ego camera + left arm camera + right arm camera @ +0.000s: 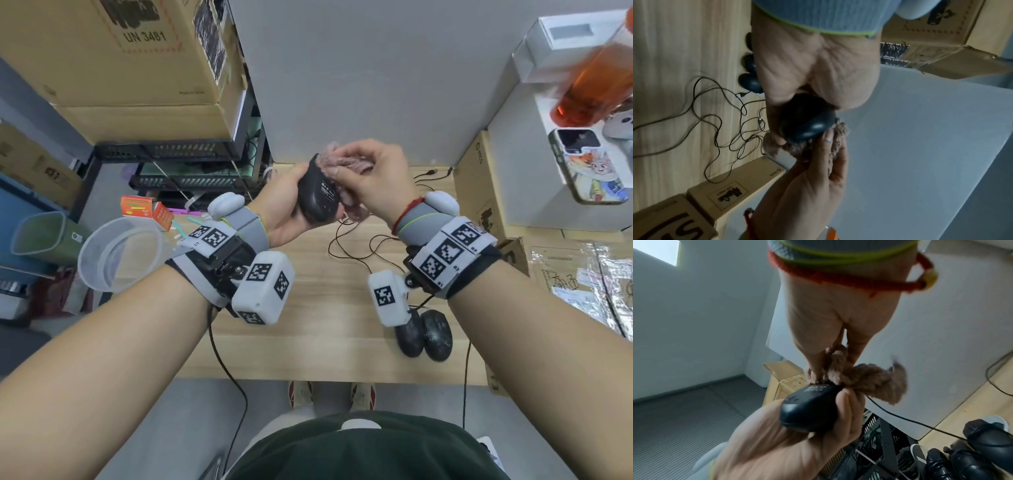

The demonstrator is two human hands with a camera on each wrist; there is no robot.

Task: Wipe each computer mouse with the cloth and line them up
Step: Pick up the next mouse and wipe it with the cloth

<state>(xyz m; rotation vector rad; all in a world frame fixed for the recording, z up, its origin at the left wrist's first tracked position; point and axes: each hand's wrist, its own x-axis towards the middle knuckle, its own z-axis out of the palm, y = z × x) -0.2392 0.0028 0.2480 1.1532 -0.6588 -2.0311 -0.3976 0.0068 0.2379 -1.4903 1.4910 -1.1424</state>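
Both forearms reached over the table [308, 342]. The left hand [281, 205] curled round a black mouse [317, 195], underside facing up, held above the far middle of the table. The right hand [373, 178] pinched the pinkish cloth [346, 161] against it. Two more mice [424, 334] lay near right, partly hidden by the wrist camera; their cables [352, 246] tangled between.

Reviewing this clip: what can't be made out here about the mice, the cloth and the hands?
- Held mouse: its top side, turned away in the head view, hidden by the left hand.
- Label print on its underside: too small.
- Mice on the table: the full count; the right wrist rig covers part in the head view, the frame edge crops them in the right wrist view.
- Cloth: full shape, bunched inside the right hand.
- Orange bottle: blurred.
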